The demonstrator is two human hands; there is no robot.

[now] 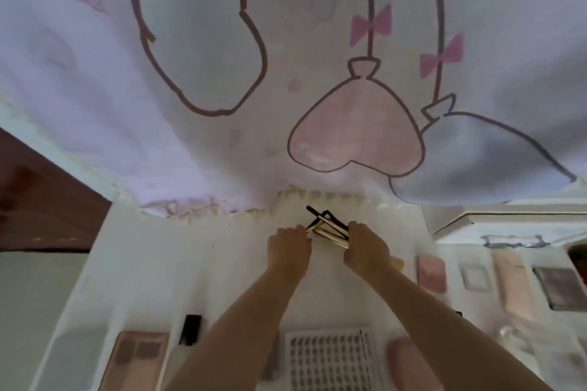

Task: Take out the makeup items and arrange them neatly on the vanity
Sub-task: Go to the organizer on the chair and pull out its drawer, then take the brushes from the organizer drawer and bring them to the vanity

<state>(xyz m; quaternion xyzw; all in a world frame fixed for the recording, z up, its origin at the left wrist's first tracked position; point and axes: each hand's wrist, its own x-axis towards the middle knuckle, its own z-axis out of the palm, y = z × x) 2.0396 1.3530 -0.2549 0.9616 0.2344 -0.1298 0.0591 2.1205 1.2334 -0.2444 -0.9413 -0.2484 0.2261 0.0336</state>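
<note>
Both my arms reach forward over the white vanity top (190, 251). My left hand (289, 244) and my right hand (365, 247) both hold a crossed bundle of thin black and gold makeup pencils (327, 227) near the back of the surface. The left fingers pinch the bundle's left end and the right fingers curl round its right end. Flat makeup items lie around: a brown eyeshadow palette (136, 359) at the near left, a small black tube (190, 328), and a white sheet of dark false nails (330, 359) in the near middle.
A white cloth with pink heart balloons and bows (355, 136) hangs behind the vanity. At the right lie a pink compact (432, 273), a small white square case (473, 276), a pale pink palette (514, 282) and a dark palette (559, 287). A brown wall (41, 194) shows at the left.
</note>
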